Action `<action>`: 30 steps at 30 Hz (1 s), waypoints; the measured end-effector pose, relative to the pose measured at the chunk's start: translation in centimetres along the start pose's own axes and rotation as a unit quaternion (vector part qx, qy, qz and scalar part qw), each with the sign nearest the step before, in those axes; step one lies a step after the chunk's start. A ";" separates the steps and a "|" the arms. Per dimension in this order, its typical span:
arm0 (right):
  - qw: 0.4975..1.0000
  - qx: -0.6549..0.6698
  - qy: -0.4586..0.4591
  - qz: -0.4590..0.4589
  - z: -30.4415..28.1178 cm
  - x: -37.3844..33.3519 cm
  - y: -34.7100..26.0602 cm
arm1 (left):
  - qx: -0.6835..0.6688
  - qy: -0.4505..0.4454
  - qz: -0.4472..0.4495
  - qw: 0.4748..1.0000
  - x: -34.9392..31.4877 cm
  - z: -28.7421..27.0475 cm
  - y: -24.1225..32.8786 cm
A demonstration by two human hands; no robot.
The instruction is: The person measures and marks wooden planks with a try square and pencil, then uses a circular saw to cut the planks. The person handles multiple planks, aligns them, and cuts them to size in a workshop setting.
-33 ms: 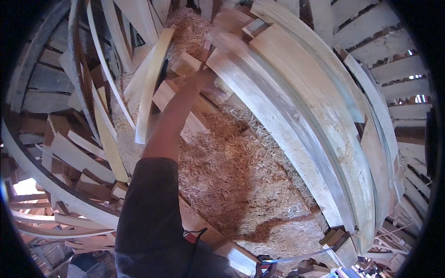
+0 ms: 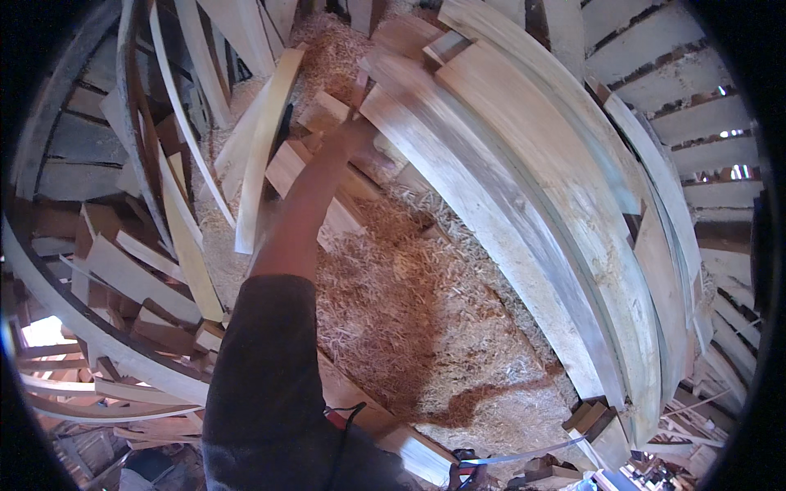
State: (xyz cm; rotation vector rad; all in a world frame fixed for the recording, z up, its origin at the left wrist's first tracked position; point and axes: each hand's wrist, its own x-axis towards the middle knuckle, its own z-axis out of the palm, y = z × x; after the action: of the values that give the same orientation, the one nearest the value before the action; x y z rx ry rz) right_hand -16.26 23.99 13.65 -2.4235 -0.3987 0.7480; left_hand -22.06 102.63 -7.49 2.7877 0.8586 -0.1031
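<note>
My left arm reaches far forward from the lower edge, in a short dark sleeve. At its end my left hand (image 2: 363, 141) is at the far left end of a long, broad, pale plank (image 2: 483, 213), touching or very close to its edge. The fingers are blurred and partly hidden, so their grip does not show. A slim reddish piece (image 2: 360, 85) stands just beyond the hand. More wide planks (image 2: 557, 155) lie side by side to the right, their lines curved in this view. Short wooden blocks (image 2: 288, 166) lie left of and below the hand. My right hand does not show.
Wood shavings (image 2: 385, 311) cover the ground in the middle. Curved strips and offcuts (image 2: 135, 278) crowd the left. At the bottom, a thin pale strip (image 2: 524, 452) runs from a dark object (image 2: 465, 468) toward stacked blocks (image 2: 591, 419). A black cord (image 2: 352, 413) loops beside my sleeve.
The whole scene has shifted very slightly to the left in the view. My left arm keeps its place by the plank's end.
</note>
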 end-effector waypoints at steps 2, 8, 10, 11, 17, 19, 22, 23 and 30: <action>0.999 0.027 0.012 0.026 -0.1 -0.5 0.6 | 0.014 -0.032 0.024 0.999 0.9 0.0 -0.1; 0.839 0.447 0.066 0.304 -1.2 -2.3 4.3 | 0.103 -0.053 0.086 0.990 1.2 2.2 1.7; 0.874 0.401 0.046 0.270 -1.7 -1.8 4.0 | 0.127 0.005 0.082 0.989 0.2 3.5 2.7; 0.946 0.266 0.029 0.180 -1.2 -1.3 2.6 | 0.106 0.069 0.075 0.989 -0.5 4.2 3.5; 0.996 -0.047 0.007 -0.082 -1.5 0.8 -1.7 | -0.149 0.238 -0.082 0.956 -4.4 6.2 8.0; 0.993 -0.071 0.018 -0.093 -1.1 0.6 -3.0 | -0.160 0.085 -0.168 0.969 -7.7 2.9 16.6; 0.994 -0.054 -0.012 -0.094 -1.5 1.2 -2.4 | -0.209 0.037 -0.150 0.966 -9.6 -0.5 17.3; 0.994 -0.049 -0.005 -0.103 -1.4 1.2 -1.2 | -0.219 0.061 -0.163 0.960 -9.7 -0.5 17.9; 0.976 -0.079 0.011 -0.201 0.6 3.7 -2.2 | -0.095 0.185 -0.202 0.957 -6.6 5.4 19.6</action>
State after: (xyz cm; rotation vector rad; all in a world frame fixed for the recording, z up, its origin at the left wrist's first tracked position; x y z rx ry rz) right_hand -13.90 27.52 12.99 -2.3792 -0.9369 0.5246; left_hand -16.48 82.03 -8.18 2.4484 1.4343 0.4262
